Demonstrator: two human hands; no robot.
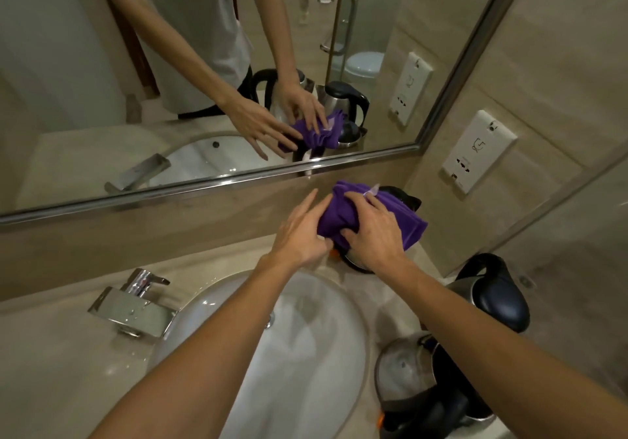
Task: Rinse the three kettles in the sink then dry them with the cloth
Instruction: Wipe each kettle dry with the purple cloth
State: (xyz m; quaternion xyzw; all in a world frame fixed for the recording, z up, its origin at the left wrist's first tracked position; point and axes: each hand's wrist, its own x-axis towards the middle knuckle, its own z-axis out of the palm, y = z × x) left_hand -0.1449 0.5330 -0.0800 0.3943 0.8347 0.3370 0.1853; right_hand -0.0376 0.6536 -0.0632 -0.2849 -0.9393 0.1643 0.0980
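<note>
Counter (68, 387) behind sink (306, 353): purple cloth (390, 207) over the far kettle (409, 201).

I see open room above the sink (323, 353). Right side's cramped though, dark kettle (492, 299) and near kettle (407, 381) crowd the counter (387, 306) there. Tap (136, 309) guards the left rim, mirror (170, 82) walls off the back.

Far kettle (406, 197) mostly under cloth (402, 223); near kettle (407, 381) cropped, lid perhaps open.
</note>
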